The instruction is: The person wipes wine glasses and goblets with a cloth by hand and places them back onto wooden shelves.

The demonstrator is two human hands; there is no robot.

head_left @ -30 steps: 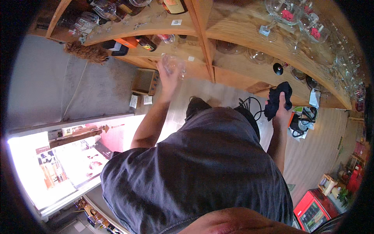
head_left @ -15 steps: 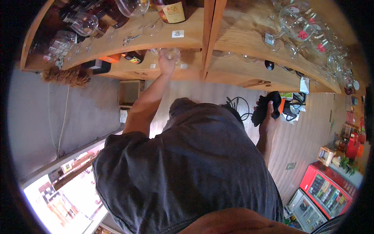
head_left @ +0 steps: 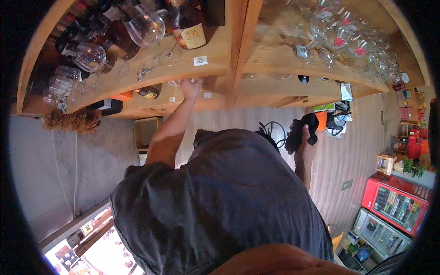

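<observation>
Left hand (head_left: pixel 190 90) reaches onto the far lower shelf (head_left: pixel 218 87) beside glassware (head_left: pixel 173 83), grip unclear; right hand (head_left: pixel 306 148) clutches black cloth (head_left: pixel 310 122). Careful shelf work seems underway, next calling for gentleness.

The fingers of the left hand (head_left: pixel 191 89) reach under the front edge of the upper shelf (head_left: pixel 215 59), which partly hides them; whether they close on a glass there cannot be told. That same edge covers part of a dark bottle (head_left: pixel 149 93) on the lower shelf (head_left: pixel 220 89). Above, a bottle with a cream label (head_left: pixel 190 37) is cut off at its top by the picture's upper edge. Toward the upper shelf's right end, the clear glasses (head_left: pixel 378 64) overlap too closely to count. The black cloth (head_left: pixel 300 132) hides most of the right hand's (head_left: pixel 305 147) fingers. Goods inside the red cooler (head_left: pixel 398 206) are too small to identify.
</observation>
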